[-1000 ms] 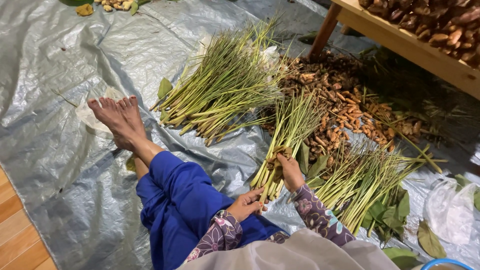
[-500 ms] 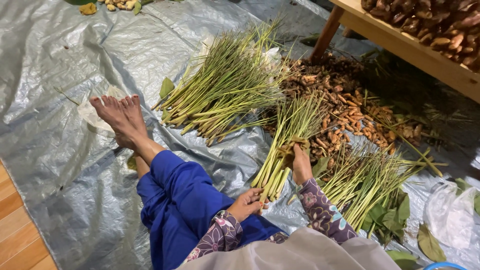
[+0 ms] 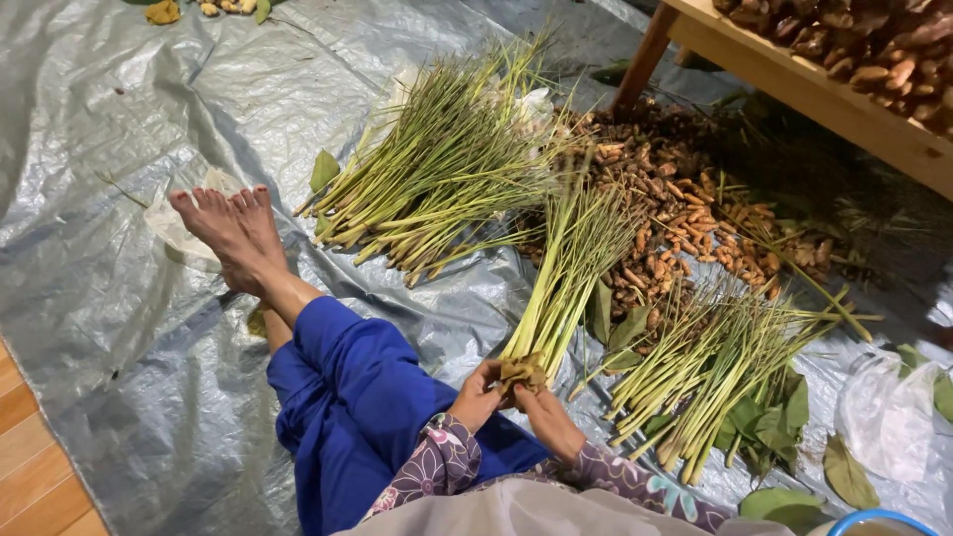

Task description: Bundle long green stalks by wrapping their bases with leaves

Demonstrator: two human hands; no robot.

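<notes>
I sit on a grey tarp (image 3: 119, 328) with my legs in blue trousers stretched out. My left hand (image 3: 476, 395) and my right hand (image 3: 549, 422) both grip the base of a bundle of green lemongrass stalks (image 3: 566, 268), where a brown leaf wrap (image 3: 521, 371) covers the cut ends. The bundle fans out away from me. A large heap of loose lemongrass (image 3: 437, 179) lies beyond my feet, and a smaller pile of stalks (image 3: 710, 367) lies to my right.
A mound of brown roots (image 3: 685, 218) lies behind the bundle. A wooden table (image 3: 814, 89) with more roots stands at the top right. Green leaves (image 3: 774, 422), a clear plastic bag (image 3: 888, 412) and a blue rim (image 3: 874, 521) are at the right. Wood floor shows at bottom left.
My right hand has come down from higher on the stalks to the base of the bundle, joining my left hand at the brown wrap.
</notes>
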